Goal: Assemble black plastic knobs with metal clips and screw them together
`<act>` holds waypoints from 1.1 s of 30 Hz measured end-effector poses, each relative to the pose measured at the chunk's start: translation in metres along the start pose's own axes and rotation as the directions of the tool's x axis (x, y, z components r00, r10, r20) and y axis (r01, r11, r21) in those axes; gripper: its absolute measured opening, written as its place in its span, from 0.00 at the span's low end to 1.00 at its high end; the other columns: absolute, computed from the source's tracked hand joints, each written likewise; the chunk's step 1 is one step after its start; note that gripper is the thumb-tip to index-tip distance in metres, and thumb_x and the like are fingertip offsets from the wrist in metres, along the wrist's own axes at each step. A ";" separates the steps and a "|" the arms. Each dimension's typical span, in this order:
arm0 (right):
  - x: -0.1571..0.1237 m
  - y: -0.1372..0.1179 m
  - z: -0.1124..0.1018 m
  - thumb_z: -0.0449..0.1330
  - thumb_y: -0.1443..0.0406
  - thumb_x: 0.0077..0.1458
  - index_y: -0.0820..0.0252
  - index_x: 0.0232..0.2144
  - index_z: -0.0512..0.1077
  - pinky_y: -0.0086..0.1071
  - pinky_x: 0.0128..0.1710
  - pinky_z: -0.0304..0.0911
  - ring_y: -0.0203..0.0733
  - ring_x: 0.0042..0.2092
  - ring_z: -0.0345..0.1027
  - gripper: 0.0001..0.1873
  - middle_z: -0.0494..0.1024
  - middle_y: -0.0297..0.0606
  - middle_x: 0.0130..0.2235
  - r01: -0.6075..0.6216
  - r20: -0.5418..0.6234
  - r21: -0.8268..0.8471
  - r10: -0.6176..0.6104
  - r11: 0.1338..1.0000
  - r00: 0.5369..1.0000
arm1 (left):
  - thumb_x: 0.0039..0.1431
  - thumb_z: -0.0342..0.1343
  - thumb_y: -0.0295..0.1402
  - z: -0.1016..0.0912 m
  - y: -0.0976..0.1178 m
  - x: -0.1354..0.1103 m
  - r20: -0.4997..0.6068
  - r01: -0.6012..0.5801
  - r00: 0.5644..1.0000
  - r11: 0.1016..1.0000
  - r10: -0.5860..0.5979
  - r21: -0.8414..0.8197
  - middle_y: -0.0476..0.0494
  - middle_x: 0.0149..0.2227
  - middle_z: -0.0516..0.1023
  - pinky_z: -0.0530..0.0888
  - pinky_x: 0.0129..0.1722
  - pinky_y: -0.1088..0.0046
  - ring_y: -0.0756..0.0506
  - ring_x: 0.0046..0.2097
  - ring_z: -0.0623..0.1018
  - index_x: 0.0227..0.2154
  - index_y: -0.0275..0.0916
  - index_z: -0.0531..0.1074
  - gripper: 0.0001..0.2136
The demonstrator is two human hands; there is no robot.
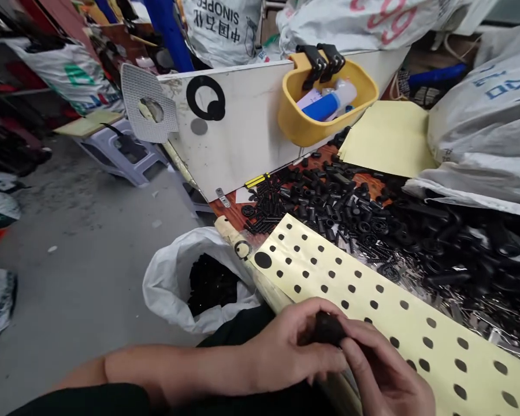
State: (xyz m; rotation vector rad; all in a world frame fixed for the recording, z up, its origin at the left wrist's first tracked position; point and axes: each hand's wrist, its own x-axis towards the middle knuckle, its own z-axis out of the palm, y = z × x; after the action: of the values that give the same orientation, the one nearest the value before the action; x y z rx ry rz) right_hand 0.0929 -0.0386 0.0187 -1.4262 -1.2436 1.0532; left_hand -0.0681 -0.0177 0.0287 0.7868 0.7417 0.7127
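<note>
My left hand [286,349] and my right hand [385,375] meet at the bottom of the view, both closed around a small black plastic part [328,329]. They are over the near edge of a long yellow sheet [372,289] dotted with black round stickers. Just beyond the sheet lies a heap of small black tubes and rings [329,202] on the wooden table [229,216].
A yellow tub [294,124] with a blue-and-white bottle hangs on a white board [242,133]. Yellow paper [385,138] and white sacks [481,144] lie at right. An open white bag [169,283] of black parts sits on the floor at left, near a grey stool [117,150].
</note>
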 end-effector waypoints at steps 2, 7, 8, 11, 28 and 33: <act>0.016 -0.002 0.010 0.68 0.55 0.45 0.58 0.31 0.80 0.33 0.33 0.74 0.45 0.34 0.77 0.14 0.82 0.42 0.34 -0.034 0.111 -0.046 0.039 0.998 0.993 | 0.49 0.62 0.31 -0.018 0.016 -0.014 -0.064 -0.024 0.997 0.983 0.036 0.183 0.50 0.33 0.71 0.67 0.29 0.77 0.53 0.29 0.68 0.47 0.38 0.67 0.21; 0.052 -0.007 0.053 0.63 0.53 0.48 0.57 0.30 0.80 0.32 0.33 0.73 0.44 0.33 0.77 0.15 0.82 0.41 0.32 -0.004 0.191 -0.266 0.056 0.964 0.980 | 0.43 0.68 0.33 -0.072 0.058 -0.043 -0.116 0.046 0.989 0.560 0.090 0.827 0.54 0.25 0.69 0.64 0.30 0.76 0.49 0.29 0.69 0.53 0.42 0.69 0.31; 0.056 -0.008 0.067 0.61 0.53 0.49 0.57 0.30 0.79 0.33 0.33 0.72 0.43 0.33 0.76 0.14 0.82 0.40 0.32 0.047 0.218 -0.300 0.020 0.953 0.976 | 0.46 0.66 0.31 -0.083 0.066 -0.047 -0.104 0.040 0.988 0.461 0.113 0.886 0.55 0.23 0.68 0.63 0.30 0.76 0.49 0.28 0.69 0.49 0.42 0.71 0.24; 0.058 -0.007 0.106 0.57 0.57 0.54 0.58 0.31 0.78 0.32 0.32 0.68 0.42 0.32 0.75 0.14 0.81 0.41 0.32 0.233 0.274 -0.465 -0.112 0.854 0.955 | 0.49 0.55 0.23 -0.113 0.086 -0.049 -0.082 0.021 0.974 0.280 0.209 0.960 0.55 0.22 0.70 0.61 0.28 0.78 0.51 0.25 0.68 0.44 0.41 0.74 0.18; 0.056 -0.009 0.132 0.62 0.55 0.44 0.59 0.28 0.78 0.30 0.23 0.62 0.39 0.23 0.68 0.14 0.78 0.36 0.24 -0.279 0.044 -0.522 0.352 0.806 0.935 | 0.46 0.53 0.20 -0.148 0.076 -0.036 0.147 -0.142 0.987 -0.081 0.064 0.987 0.52 0.26 0.78 0.60 0.25 0.74 0.47 0.27 0.74 0.54 0.50 0.70 0.30; 0.048 -0.014 0.139 0.63 0.55 0.42 0.61 0.25 0.77 0.28 0.21 0.61 0.34 0.20 0.63 0.14 0.75 0.36 0.21 -0.279 -0.023 -0.402 0.294 0.872 0.955 | 0.48 0.52 0.20 -0.143 0.071 -0.032 0.181 -0.169 0.981 -0.140 0.075 0.976 0.50 0.26 0.77 0.60 0.26 0.72 0.44 0.29 0.75 0.49 0.46 0.71 0.25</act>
State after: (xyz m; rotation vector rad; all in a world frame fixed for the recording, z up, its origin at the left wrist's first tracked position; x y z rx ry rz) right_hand -0.0395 0.0251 0.0050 -1.9642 -1.3578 1.0623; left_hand -0.2193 0.0444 0.0261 2.4242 1.1457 0.0592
